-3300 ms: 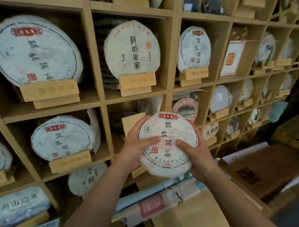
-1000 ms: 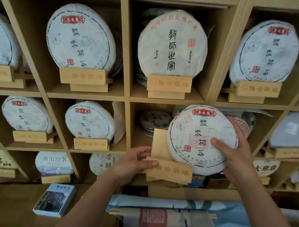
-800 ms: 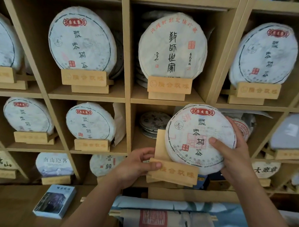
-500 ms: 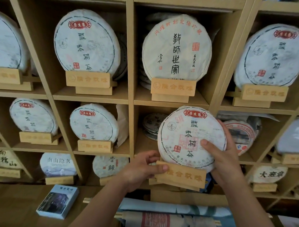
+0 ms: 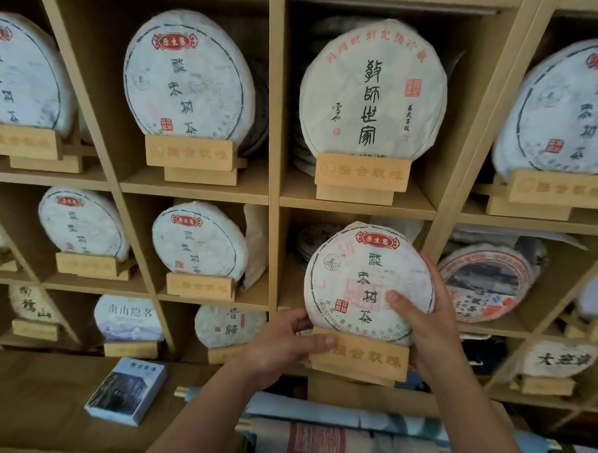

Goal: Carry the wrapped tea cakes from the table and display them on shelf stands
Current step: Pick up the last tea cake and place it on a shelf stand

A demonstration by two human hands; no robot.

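A round white-wrapped tea cake (image 5: pixel 363 280) with a red label and black characters stands upright in a wooden stand (image 5: pixel 363 359), in front of the middle-row shelf compartment. My right hand (image 5: pixel 424 317) grips the cake's right edge, thumb on its face and fingers behind. My left hand (image 5: pixel 282 342) holds the stand's left end, thumb on its front board. Cake and stand are off the shelf board, just in front of and below its edge.
Wooden shelving (image 5: pixel 274 122) holds several wrapped cakes on stands all around. Flat cakes (image 5: pixel 310 240) lie stacked at the back of the compartment behind the held cake. A small boxed pack (image 5: pixel 126 390) and rolled paper bundles (image 5: pixel 333 436) lie below.
Earlier both hands held the cake alone. My left hand then took the stand, and the cake moved left and down into its slot; over the last half second both shifted little.
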